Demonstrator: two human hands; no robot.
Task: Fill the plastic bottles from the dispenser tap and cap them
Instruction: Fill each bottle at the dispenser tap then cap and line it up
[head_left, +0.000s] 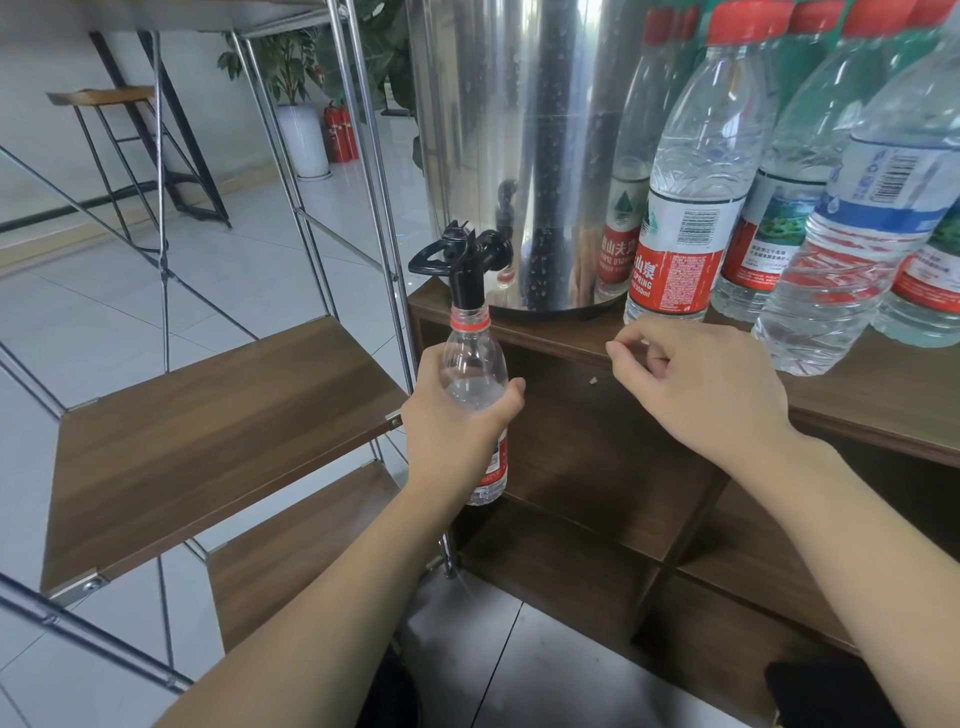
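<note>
L hand (457, 415) grip round bottle (475, 374) | upright, neck up under tap (467, 270) | R hand (701, 384) loosely curled, holds nothing

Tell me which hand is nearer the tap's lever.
Left. The left hand grips the uncapped bottle directly below the tap lever; the right hand hovers off to its right.

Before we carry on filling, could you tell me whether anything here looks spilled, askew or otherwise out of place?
Nothing stands out. The left hand holds the open bottle upright with its mouth at the black tap; no puddle shows on the counter. The capped bottles appear to lean, likely only wide-angle distortion.
</note>
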